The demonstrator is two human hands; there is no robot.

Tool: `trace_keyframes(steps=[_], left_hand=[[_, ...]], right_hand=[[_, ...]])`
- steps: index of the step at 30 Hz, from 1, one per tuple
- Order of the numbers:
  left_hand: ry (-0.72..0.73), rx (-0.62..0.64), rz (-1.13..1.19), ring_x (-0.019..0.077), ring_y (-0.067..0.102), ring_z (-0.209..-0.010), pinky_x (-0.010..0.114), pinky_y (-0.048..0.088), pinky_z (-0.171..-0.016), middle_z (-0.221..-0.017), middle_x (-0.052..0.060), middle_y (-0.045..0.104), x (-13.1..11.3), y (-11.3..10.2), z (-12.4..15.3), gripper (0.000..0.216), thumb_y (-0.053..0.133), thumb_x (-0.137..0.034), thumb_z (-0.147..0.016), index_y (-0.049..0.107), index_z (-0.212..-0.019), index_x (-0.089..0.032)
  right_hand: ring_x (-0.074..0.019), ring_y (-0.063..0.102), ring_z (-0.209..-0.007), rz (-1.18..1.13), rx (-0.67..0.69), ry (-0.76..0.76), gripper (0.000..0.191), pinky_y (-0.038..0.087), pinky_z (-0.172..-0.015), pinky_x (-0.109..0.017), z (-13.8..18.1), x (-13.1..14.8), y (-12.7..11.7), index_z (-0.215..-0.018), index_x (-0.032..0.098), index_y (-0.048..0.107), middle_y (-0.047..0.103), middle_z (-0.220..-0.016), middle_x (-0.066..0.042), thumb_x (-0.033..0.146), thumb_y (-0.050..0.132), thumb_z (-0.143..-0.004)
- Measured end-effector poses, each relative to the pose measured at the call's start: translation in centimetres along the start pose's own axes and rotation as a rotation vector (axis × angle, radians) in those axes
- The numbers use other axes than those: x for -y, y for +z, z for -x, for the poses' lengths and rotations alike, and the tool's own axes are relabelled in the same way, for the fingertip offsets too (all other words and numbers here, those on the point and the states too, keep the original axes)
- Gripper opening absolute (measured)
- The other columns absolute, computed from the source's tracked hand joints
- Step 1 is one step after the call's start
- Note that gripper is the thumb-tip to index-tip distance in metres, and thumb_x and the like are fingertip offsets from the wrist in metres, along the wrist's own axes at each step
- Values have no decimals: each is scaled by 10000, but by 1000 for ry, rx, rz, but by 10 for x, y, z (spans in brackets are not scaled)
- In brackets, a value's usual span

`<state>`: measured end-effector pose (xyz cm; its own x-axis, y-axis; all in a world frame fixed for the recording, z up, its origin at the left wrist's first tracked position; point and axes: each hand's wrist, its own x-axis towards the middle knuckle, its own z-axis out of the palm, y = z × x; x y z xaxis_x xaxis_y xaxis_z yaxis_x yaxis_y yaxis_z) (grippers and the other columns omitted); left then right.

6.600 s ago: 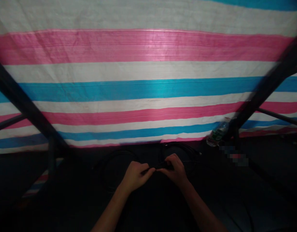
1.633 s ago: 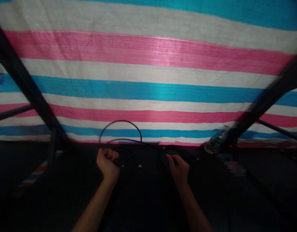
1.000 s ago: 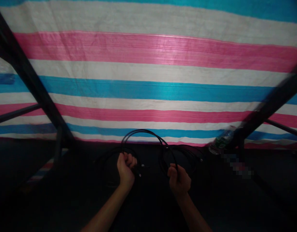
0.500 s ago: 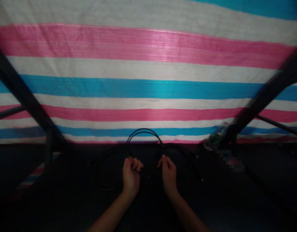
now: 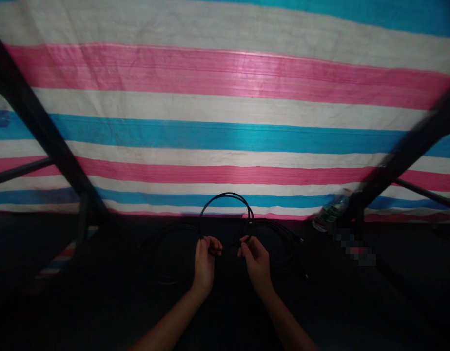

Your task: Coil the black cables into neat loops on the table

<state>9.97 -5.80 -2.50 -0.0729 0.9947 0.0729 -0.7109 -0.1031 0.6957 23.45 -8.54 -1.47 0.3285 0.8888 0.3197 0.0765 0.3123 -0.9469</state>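
A thin black cable (image 5: 229, 194) arches up in a loop between my two hands. My left hand (image 5: 205, 261) is closed on its left side, thumb up and fingers curled. On the other side my right hand (image 5: 256, 257) pinches the cable between thumb and fingertips. The lower part of the loop is lost against the dark surface. More black cables (image 5: 278, 229) lie coiled to the right of my right hand, with light-coloured tips. Another dark coil (image 5: 169, 228) lies left of my left hand, barely visible.
A striped pink, white and blue sheet (image 5: 225, 136) hangs in front. Dark slanted frame bars (image 5: 60, 151) stand on the left, and a matching bar (image 5: 400, 163) on the right. A clear plastic bottle with a green label (image 5: 327, 213) leans near the right bar.
Both hands have shifted slightly right in view along with the whole scene. The cable strands at the top of the loop now lie closer together.
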Motion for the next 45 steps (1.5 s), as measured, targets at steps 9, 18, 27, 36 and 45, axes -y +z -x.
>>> trace_keyframes(steps=[9, 18, 27, 36, 45], left_hand=[[-102, -2, 65, 189, 620, -734, 307, 487, -623, -801, 23, 637, -1, 4, 3, 374, 713, -511, -776, 515, -814, -196], [60, 68, 96, 119, 451, -585, 265, 407, -591, -628, -42, 451, -11, 6, 0, 318, 651, -480, -855, 499, -783, -210], [65, 112, 118, 133, 482, -596, 285, 413, -610, -641, -33, 467, -5, 7, 10, 293, 589, -471, -901, 495, -792, -216], [110, 156, 47, 144, 512, -618, 291, 437, -624, -662, -25, 496, 1, 0, 7, 319, 548, -508, -912, 495, -814, -210], [155, 47, -358, 177, 512, -874, 280, 406, -813, -950, 51, 573, 7, -11, 11, 359, 502, -533, -927, 588, -897, -186]], right_hand=[[-208, 596, -960, 20, -127, -69, 280, 508, -815, -326, -7, -11, -3, -848, 180, 699, 571, -1076, -91, 451, 632, -854], [-78, 432, -411, -341, -243, 164, 373, 445, -482, -239, -8, -18, 0, -793, 212, 493, 394, -541, 98, 562, 494, -922], [-95, 489, -537, -665, -128, 479, 409, 394, -503, -234, -7, -16, 11, -864, 184, 689, 574, -665, 24, 449, 862, -605], [-267, 627, -1029, -577, 155, 586, 627, 498, -779, -351, 12, -12, 20, -989, 194, 740, 718, -998, -93, 753, 548, -778], [-203, 649, -936, -645, 185, 351, 252, 525, -740, -293, 10, 4, 13, -955, 218, 697, 708, -949, -51, 281, 803, -735]])
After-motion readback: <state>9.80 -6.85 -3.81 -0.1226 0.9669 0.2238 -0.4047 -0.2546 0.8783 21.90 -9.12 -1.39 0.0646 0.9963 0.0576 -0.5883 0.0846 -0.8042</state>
